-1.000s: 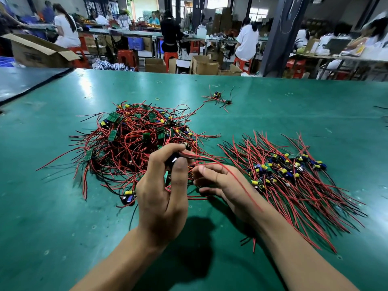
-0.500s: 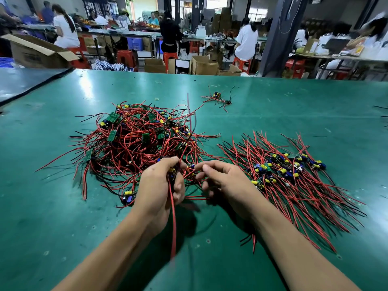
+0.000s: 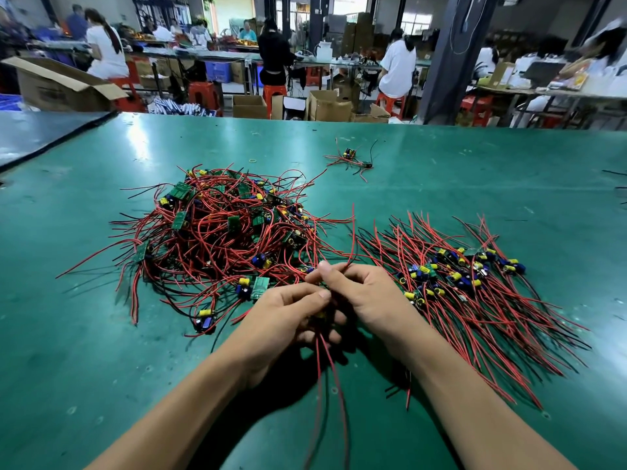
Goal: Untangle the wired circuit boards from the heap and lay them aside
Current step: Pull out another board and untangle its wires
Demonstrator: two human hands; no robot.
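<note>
wired board (image 3: 320, 314) pinched btwn l hand (image 3: 288, 320) & r hand (image 3: 366, 293), long axis near-far, wires toward camera

The held board (image 3: 320, 315) is mostly hidden behind curled fingers (image 3: 300, 296), and its wires (image 3: 335, 381) run off the bottom edge.

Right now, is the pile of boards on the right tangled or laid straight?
Laid straight: in the sorted pile wires fan out roughly parallel, unlike the knotted heap.
</note>
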